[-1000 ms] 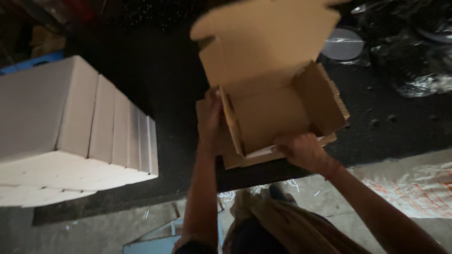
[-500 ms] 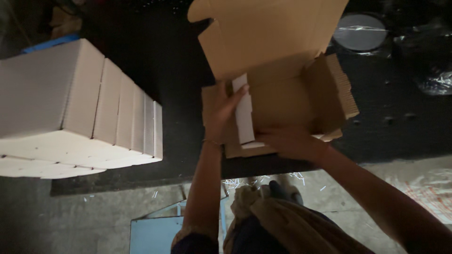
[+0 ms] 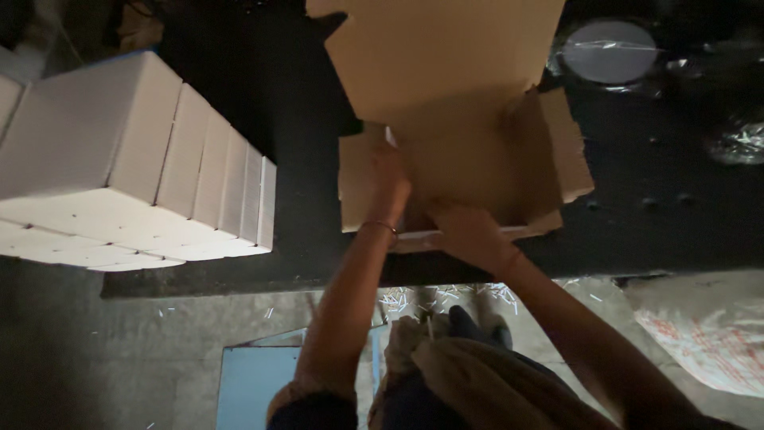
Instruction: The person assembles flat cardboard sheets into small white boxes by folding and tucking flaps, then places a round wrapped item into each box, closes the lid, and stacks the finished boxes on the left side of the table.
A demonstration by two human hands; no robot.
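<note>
The cardboard box (image 3: 469, 159) is lying half-folded on the dark table (image 3: 302, 119), its lid flap standing up toward twelve o'clock. The left hand (image 3: 390, 171) is pressing flat, fingers spread, on the nine o'clock side wall, seemingly to keep it folded in. The right hand (image 3: 469, 231) is gripping the near edge at six o'clock, steadying the box. White boxes (image 3: 135, 167) are sitting stacked at nine o'clock.

White box stack (image 3: 135, 171) left of carton (image 3: 469, 151)
</note>
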